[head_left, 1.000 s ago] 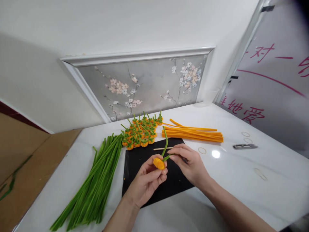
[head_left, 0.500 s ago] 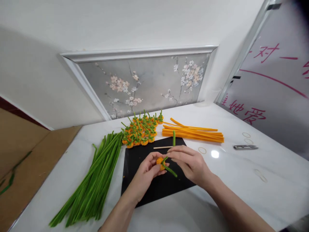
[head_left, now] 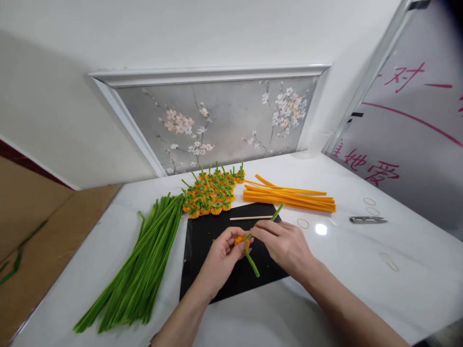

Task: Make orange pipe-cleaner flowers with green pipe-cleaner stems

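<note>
Between the fingers of my left hand (head_left: 224, 253) is a small orange pipe-cleaner pumpkin (head_left: 239, 240), held over the black mat (head_left: 200, 270). A green pipe cleaner (head_left: 252, 263) runs through or around its top; one end points down toward me. My right hand (head_left: 284, 243) pinches the other part of the green stem close to the pumpkin, and its far end sticks up past my knuckles. Fingers hide exactly how the green piece joins the orange one. A thin wooden stick (head_left: 249, 218) lies on the mat just beyond my right hand.
Finished-looking orange and green pieces (head_left: 210, 193) cluster behind the mat. Long green pipe cleaners (head_left: 141, 270) lie at left, orange ones (head_left: 289, 197) at back right. Thread snips (head_left: 368, 220) and several rubber bands (head_left: 303, 223) rest on the white table (head_left: 408, 284). Cardboard (head_left: 54, 241) stands far left.
The green pipe cleaner has turned: its upper end now leans right and its lower end points more steeply down. My right hand has shifted slightly with it, while my left keeps its hold.
</note>
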The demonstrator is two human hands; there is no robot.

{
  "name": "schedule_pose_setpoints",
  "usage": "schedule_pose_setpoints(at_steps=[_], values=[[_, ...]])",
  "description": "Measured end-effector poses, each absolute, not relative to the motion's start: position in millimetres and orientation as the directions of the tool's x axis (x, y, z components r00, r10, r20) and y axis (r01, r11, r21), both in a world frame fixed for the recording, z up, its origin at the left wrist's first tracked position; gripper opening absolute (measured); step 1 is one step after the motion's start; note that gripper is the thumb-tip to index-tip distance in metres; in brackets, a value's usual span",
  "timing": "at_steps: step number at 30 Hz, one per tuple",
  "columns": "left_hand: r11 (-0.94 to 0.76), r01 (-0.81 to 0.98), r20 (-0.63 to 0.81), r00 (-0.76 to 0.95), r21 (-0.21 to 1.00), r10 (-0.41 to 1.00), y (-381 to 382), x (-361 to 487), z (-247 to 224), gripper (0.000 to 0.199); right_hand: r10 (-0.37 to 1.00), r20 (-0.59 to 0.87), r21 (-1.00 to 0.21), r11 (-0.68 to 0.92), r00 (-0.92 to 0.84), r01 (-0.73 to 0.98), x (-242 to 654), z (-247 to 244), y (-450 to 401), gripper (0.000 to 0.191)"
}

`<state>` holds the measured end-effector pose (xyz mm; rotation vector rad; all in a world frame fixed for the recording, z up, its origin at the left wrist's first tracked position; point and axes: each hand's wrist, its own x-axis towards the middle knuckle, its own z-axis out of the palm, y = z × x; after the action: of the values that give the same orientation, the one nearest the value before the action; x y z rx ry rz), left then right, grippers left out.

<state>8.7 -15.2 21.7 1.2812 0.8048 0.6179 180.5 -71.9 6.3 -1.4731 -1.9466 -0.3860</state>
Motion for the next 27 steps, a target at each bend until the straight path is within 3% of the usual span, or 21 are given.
schedule_pose_setpoints(at_steps=[6,10,13,16,18,20,23,27], values=[[0.276,0.012,-0.217,0.648,0.961,0.73,-18,9,24,0.022,0.756,0.629,-0.016,0.247,-0.182,0.969,179,14,-77,0.021],[0.244,-0.001,-0.196,0.59,0.97,0.783,-19,11,24,0.025,0.771,0.596,-0.052,0.318,-0.226,0.947,174,16,-79,0.018],[0.241,-0.007,-0.201,0.527,0.971,0.826,-18,12,21,0.027,0.79,0.592,-0.204,0.34,-0.162,0.918,170,10,-77,0.021],[0.252,-0.01,-0.214,0.497,0.968,0.841,-17,12,15,0.03,0.858,0.513,-0.537,0.307,0.015,0.786,165,5,-74,0.018],[0.257,-0.019,-0.213,0.503,0.966,0.838,-18,13,13,0.031,0.936,0.327,-0.786,0.192,0.13,0.588,162,4,-73,0.014],[0.249,-0.033,-0.198,0.513,0.968,0.835,-19,14,12,0.03,0.983,0.082,-0.947,0.026,0.165,0.319,159,5,-73,0.014],[0.218,-0.046,-0.162,0.524,0.975,0.836,-21,15,12,0.028,0.984,-0.141,-0.99,-0.14,0.113,-0.019,156,6,-73,0.025],[0.158,-0.033,-0.118,0.524,0.987,0.843,-22,15,11,0.022,0.975,-0.189,-0.975,-0.173,0.114,-0.136,155,6,-72,0.033]])
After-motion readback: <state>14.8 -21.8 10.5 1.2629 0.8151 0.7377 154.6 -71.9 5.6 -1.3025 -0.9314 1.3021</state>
